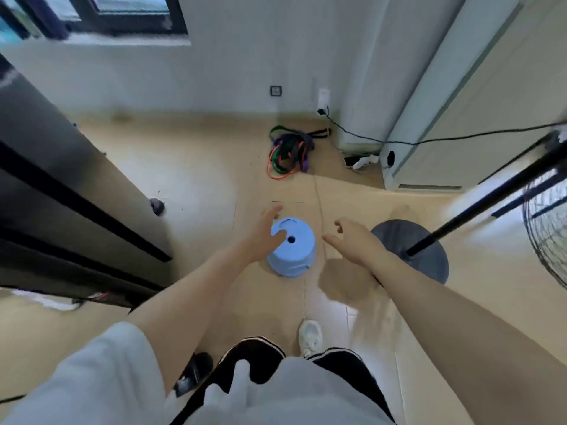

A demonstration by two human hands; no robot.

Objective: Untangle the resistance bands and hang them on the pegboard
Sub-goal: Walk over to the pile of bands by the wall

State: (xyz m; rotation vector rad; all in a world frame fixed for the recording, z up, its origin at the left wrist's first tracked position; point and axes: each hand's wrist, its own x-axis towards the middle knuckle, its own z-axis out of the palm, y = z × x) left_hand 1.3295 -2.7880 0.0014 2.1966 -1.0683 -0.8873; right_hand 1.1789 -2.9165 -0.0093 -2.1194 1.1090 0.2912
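Fingers spread on both: our left hand over blue stool, right hand at 3 o'clock, empty; likely shifting stool toward tangled bands at 12.

Light blue plastic stool upright on beige tiled floor. Round dark fan base just right. Black cable from white wall socket.
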